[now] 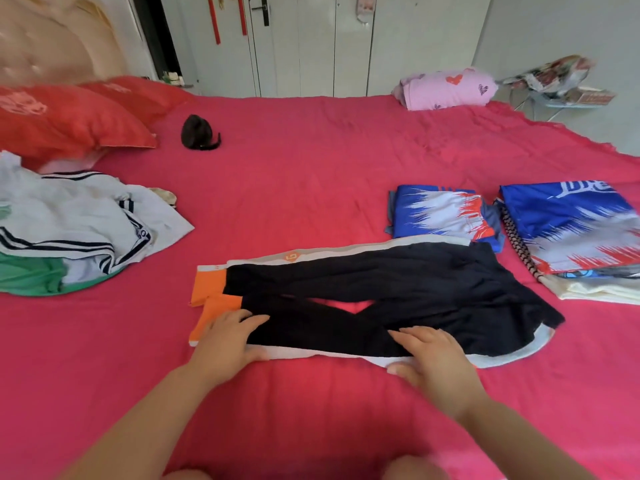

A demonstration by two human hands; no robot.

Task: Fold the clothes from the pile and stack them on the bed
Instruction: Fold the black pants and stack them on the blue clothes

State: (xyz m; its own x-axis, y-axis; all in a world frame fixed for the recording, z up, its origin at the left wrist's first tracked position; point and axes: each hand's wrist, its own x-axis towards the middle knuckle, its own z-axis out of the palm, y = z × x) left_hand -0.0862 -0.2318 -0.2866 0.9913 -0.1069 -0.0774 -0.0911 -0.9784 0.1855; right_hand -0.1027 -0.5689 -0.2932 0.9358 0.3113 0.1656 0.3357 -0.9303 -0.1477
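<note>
Black trousers (398,289) with orange cuffs and grey side stripes lie spread sideways on the red bed (294,174), cuffs to the left. My left hand (228,341) lies flat on the near leg by the orange cuff. My right hand (433,358) presses flat on the near grey stripe further right. An unfolded pile of white, navy-striped and green clothes (69,230) sits at the left. Folded blue, white and red garments (446,213) lie at the right, and a taller stack (581,237) topped by the same print is beside them.
Red pillows (69,119) rest at the head of the bed, far left. A small black pouch (197,133) lies near them. A folded pink garment (450,88) sits at the far edge. White wardrobe doors (311,43) stand behind the bed.
</note>
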